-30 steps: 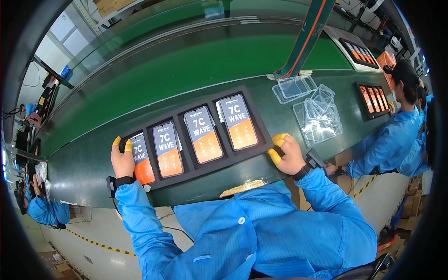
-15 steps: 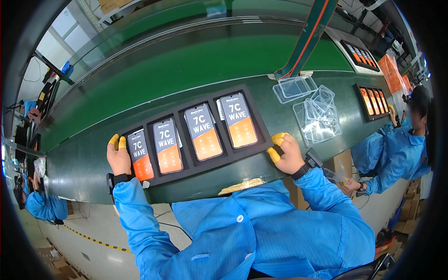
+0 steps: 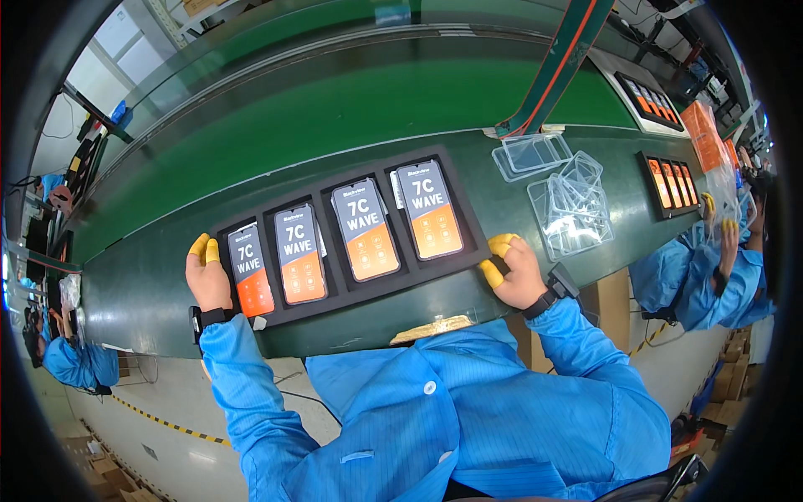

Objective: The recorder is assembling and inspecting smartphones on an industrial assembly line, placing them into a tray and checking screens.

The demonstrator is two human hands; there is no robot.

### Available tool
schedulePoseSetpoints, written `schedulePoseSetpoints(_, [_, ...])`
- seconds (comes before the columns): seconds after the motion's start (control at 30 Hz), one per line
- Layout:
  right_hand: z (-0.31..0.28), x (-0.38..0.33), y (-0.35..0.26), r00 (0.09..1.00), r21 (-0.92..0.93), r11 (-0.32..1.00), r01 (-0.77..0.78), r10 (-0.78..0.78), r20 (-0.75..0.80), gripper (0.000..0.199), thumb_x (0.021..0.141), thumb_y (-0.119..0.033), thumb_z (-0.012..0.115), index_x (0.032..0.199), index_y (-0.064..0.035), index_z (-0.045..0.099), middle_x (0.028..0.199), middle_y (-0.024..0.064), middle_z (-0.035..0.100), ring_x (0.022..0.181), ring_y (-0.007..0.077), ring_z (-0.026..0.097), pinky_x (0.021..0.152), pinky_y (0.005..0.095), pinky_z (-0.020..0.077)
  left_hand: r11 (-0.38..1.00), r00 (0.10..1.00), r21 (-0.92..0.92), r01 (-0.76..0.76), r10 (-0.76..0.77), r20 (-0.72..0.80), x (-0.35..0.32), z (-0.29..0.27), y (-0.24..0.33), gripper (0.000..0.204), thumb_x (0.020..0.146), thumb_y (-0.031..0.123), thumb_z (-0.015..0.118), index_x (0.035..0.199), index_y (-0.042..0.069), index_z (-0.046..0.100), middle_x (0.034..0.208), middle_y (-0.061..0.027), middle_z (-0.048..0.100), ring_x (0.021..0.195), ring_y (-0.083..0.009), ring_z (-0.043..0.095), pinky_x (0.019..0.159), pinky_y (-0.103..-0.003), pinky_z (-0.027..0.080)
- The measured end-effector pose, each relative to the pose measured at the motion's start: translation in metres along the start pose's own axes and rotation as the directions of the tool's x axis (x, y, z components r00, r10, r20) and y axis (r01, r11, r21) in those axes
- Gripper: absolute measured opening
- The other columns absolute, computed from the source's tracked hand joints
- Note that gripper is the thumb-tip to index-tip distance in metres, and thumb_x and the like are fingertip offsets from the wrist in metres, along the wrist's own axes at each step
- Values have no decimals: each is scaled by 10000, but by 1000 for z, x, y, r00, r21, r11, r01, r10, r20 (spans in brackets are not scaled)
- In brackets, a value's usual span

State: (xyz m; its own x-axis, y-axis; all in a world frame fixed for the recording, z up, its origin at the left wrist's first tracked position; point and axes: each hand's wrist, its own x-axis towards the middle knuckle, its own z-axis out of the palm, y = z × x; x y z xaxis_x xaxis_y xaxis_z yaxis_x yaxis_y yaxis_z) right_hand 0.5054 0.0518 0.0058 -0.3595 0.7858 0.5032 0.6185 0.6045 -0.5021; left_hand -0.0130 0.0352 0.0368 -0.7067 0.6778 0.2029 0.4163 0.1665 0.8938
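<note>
A black foam tray (image 3: 336, 299) lies on the green bench in front of me. Side by side in its slots sit several smartphones (image 3: 362, 243) with grey and orange fronts. My left hand (image 3: 207, 276), with yellow covers on its fingertips, grips the tray's left end. At the opposite end my right hand (image 3: 514, 272) holds the lower right corner, its thumb and index finger in yellow covers too. Fingers under the tray's edges are hidden. To the right of the tray, a loose pile of clear phone cases (image 3: 570, 213) rests on the bench.
Behind the bench runs a green conveyor belt (image 3: 335, 109). A green post (image 3: 556, 71) rises at the back right. Another filled phone tray (image 3: 669, 184) lies farther right, near a co-worker in a blue coat (image 3: 711, 276) handling a clear plastic bag. Another person (image 3: 75, 360) sits far left.
The tray's left end has shifted slightly up and left, with my left hand moving along. My right hand stays nearly still. The co-worker at right has raised a hand to the plastic bag.
</note>
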Motion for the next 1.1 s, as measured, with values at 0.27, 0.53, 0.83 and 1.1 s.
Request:
schedulePoseSetpoints(0.27, [1, -1, 2, 1000, 0, 1000, 0, 0, 0, 240, 721, -57, 747, 926, -4, 634, 942, 155, 647, 840, 379, 597, 734, 442, 480, 1000, 999, -21, -12, 13, 38, 2, 2, -8, 278, 979, 104, 593, 1208, -51, 624, 1165, -137, 670, 1079, -206, 618, 957, -300, 462])
schedulePoseSetpoints(0.53, [1, -1, 2, 1000, -7, 1000, -3, 3, -10, 240, 722, -63, 750, 926, -8, 637, 937, 156, 645, 837, 381, 594, 733, 444, 478, 998, 996, 21, -58, 57, 62, 3, 3, -15, 277, 966, 99, 599, 1197, -51, 635, 1161, -142, 673, 1080, -217, 617, 965, -310, 455])
schedulePoseSetpoints(0.83, [2, -3, 3, 1000, -4, 1000, -14, 14, 13, 241, 728, -68, 750, 935, -9, 640, 941, 154, 647, 841, 378, 597, 737, 442, 478, 991, 993, 77, -111, 107, 59, 1, 3, -14, 274, 962, 121, 612, 1174, -49, 650, 1143, -149, 678, 1062, -229, 621, 962, -318, 455])
schedulePoseSetpoints(1.1, [2, -3, 4, 1000, 3, 1000, -18, 18, 4, 242, 730, -73, 752, 932, -8, 637, 947, 151, 647, 852, 375, 598, 741, 439, 479, 989, 993, 106, -106, 101, 59, -2, 5, -8, 277, 960, 126, 618, 1173, -49, 651, 1141, -153, 677, 1063, -229, 621, 960, -317, 454])
